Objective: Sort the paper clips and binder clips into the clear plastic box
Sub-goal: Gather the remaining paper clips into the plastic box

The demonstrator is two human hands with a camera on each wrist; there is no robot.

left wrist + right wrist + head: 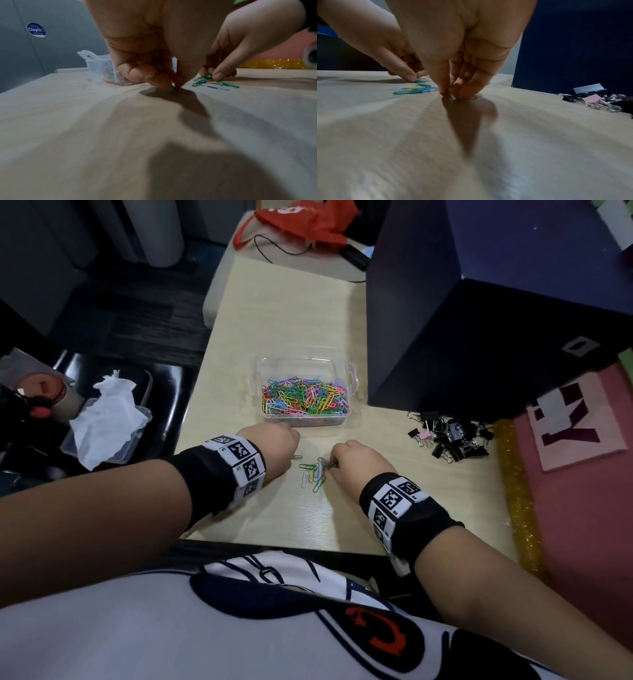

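Note:
A clear plastic box (346, 378) (92, 63) holds a heap of coloured paper clips (303, 398). Just in front of it, several loose paper clips (313, 475) (214, 83) (412, 90) lie on the pale wooden table (308, 518). My left hand (295, 456) (173, 86) is down at the table, thumb and fingers pinching a green paper clip (421, 80). My right hand (331, 465) (453, 94) has its fingertips bunched on a silvery paper clip (454, 97) at the right side of the loose group. A pile of binder clips (448, 436) (594, 100), mostly black with one pink, lies further right.
A tall dark blue box (462, 330) stands behind the binder clips, right of the clear box. A gold glitter strip (517, 494) edges the table on the right. A black chair (164, 392) with tissue in a lid (106, 419) is on the left.

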